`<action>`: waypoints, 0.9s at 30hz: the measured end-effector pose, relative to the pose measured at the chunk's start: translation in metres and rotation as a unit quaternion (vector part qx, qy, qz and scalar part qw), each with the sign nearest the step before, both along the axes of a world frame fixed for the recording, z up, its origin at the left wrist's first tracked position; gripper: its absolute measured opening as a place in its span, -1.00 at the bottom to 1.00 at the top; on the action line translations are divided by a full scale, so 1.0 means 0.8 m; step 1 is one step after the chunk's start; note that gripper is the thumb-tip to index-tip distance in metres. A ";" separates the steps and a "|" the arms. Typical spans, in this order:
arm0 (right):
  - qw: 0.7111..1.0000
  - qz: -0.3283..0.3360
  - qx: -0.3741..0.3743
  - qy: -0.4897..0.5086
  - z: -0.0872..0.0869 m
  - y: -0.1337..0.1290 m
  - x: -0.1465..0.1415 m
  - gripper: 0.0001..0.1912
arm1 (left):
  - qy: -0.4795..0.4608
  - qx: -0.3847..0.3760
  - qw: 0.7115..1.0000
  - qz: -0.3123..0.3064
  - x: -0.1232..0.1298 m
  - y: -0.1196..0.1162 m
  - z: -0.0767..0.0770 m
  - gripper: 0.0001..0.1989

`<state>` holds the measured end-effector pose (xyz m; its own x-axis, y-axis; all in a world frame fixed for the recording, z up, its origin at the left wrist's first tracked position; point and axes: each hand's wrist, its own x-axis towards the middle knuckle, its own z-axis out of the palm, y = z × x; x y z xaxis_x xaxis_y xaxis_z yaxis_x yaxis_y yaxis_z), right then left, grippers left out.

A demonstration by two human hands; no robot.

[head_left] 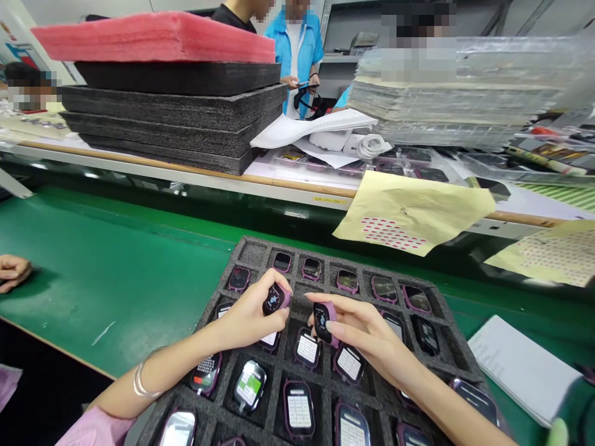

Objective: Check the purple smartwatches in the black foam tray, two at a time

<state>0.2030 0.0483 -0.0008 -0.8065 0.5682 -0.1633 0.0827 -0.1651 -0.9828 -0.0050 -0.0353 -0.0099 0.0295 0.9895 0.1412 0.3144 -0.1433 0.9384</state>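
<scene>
Green belting [116,260] ran under and to the left of both hands, with a shelf rail beyond them carrying a stack of dark foam sheets [176,118] topped by a pink one [153,37], and a pile of clear trays [465,93] further to the right. Two people stood past the shelf, and another person's hand [13,271] rested on the belt far to the left. Directly beneath the hands lay a black foam tray [260,251] whose pockets held purple-edged watch bodies, some showing dark screens, others white labelled backs. A yellow sticker sheet [413,214] hung off the shelf edge above and right of the hands, and a white pad [520,368] lay on the belt to their right. The left hand [248,316], bangles on its wrist, was closed around one watch [275,298], its lit face turned up. The right hand [357,325] pinched a second watch [322,321] between thumb and fingers. Both watches were held just above the tray's middle pockets, near each other but apart.
</scene>
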 end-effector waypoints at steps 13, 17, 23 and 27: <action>1.000 -0.014 -0.006 -0.001 0.001 0.001 0.004 -0.52 | -0.017 0.013 1.000 0.012 -0.001 -0.001 -0.002 -0.82; 0.999 -0.001 -0.031 0.026 -0.004 0.004 0.002 -0.50 | -0.032 -0.010 0.999 0.017 -0.001 0.001 -0.009 -0.74; 0.993 -0.018 -0.115 0.028 -0.008 0.001 -0.005 -0.53 | -0.218 -0.156 0.963 0.009 -0.002 0.010 -0.014 -0.53; 0.990 -0.008 -0.132 0.041 -0.013 0.003 -0.006 -0.53 | -0.342 -0.173 0.924 0.004 -0.002 0.011 -0.010 -0.69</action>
<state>0.1979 0.0507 -0.0110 -0.8140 0.5276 -0.2428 -0.0005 -0.4186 -0.9082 -0.0066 -0.0262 -0.0183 0.0440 0.9786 -0.2011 -0.3693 0.2030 0.9069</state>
